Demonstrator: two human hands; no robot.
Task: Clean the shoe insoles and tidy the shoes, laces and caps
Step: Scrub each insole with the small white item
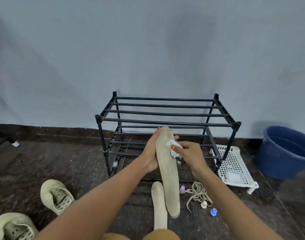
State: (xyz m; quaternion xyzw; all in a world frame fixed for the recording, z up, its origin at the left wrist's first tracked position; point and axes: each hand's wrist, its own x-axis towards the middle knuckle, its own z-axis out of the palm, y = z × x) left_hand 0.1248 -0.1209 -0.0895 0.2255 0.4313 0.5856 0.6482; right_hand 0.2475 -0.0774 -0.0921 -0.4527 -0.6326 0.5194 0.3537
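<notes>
The left hand (pixel 150 153) grips the insole (pixel 167 170) near its top end; the right hand (pixel 191 155) pinches a white wipe (pixel 174 149) against its face. At the floor's right side, a white basket (pixel 235 163) holds a small white packet (pixel 233 176).

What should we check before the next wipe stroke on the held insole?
1. Left hand grips held insole: ok.
2. Right hand pinches white wipe onto it: ok.
3. Wipe clean enough: cannot tell.
4. Second insole on floor, cleaned: cannot tell.
5. Laces and blue cap tidied: not ok, loose on floor.
</notes>
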